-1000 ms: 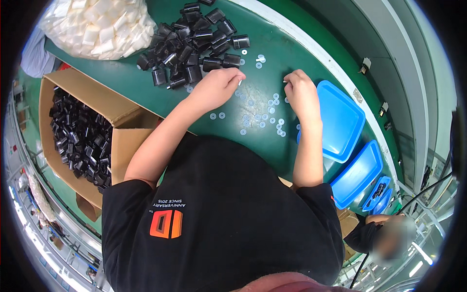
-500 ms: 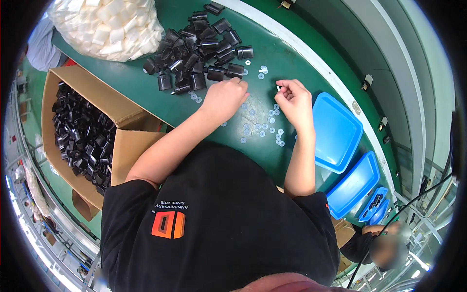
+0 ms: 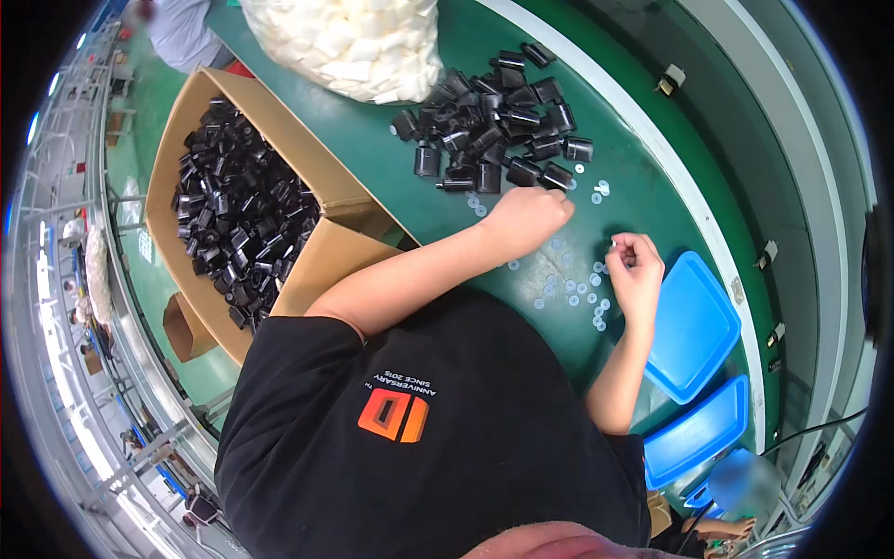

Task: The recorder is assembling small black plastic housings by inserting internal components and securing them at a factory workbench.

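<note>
My left hand (image 3: 526, 216) lies on the green belt (image 3: 410, 186), its fingers curled at the near edge of a pile of black plastic cylinder parts (image 3: 494, 130). The fingertips are against the nearest black part (image 3: 557, 176); I cannot see whether they grip it. My right hand (image 3: 639, 272) hovers to the right and pinches a small white ring (image 3: 614, 242) between thumb and fingertips. Several loose white rings (image 3: 577, 291) lie scattered on the belt between and below the two hands.
An open cardboard box (image 3: 307, 270) full of black parts stands at the left. A clear bag of white pieces (image 3: 358, 42) lies at the far end. Two blue lids or trays (image 3: 694, 326) (image 3: 698, 433) sit at the right, beside the belt's white edge rail (image 3: 670, 177).
My left hand has moved from the scattered rings up to the edge of the black pile. My right hand has lifted off the belt with a white ring pinched.
</note>
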The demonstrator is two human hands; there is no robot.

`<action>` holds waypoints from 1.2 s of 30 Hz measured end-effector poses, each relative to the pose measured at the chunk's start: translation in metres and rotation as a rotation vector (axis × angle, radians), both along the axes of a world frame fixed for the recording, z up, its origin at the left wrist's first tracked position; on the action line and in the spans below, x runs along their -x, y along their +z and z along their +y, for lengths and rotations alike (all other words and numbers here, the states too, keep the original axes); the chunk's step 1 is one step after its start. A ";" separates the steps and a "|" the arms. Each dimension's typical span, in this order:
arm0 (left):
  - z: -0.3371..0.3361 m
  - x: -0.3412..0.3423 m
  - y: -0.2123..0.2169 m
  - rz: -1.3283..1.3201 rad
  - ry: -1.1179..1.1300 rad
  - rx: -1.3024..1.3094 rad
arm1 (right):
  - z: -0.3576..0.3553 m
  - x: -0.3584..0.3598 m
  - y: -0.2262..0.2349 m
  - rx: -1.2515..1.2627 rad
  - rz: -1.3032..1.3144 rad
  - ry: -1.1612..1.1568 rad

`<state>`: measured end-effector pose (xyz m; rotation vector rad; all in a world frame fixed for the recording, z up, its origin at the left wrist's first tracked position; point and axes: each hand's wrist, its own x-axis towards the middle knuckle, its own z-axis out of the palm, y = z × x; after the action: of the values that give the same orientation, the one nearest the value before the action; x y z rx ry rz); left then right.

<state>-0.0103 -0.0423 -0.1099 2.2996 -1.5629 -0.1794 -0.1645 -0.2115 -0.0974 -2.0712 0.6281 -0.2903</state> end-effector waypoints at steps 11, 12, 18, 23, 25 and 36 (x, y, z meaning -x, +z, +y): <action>-0.007 -0.008 0.017 2.179 0.216 0.441 | 0.037 -0.024 0.031 -0.223 -0.438 -0.042; -0.006 -0.008 0.019 2.384 0.212 0.452 | 0.044 -0.030 0.031 -0.268 -0.485 -0.022; -0.004 0.010 -0.008 2.447 0.297 0.502 | 0.075 -0.045 0.032 0.206 -0.441 0.031; -0.002 0.008 -0.007 2.518 0.482 0.480 | 0.072 -0.041 0.029 0.189 -0.511 0.207; 0.006 0.002 -0.010 2.647 0.365 0.474 | 0.059 -0.039 0.029 0.224 -0.554 0.184; 0.013 0.006 0.005 2.589 0.484 0.427 | -0.006 -0.071 -0.012 0.397 0.052 0.196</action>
<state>-0.0158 -0.0298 -0.1053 0.4468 0.3800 -1.4796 -0.0935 -0.2171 -0.1091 -2.5076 0.4154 -0.2639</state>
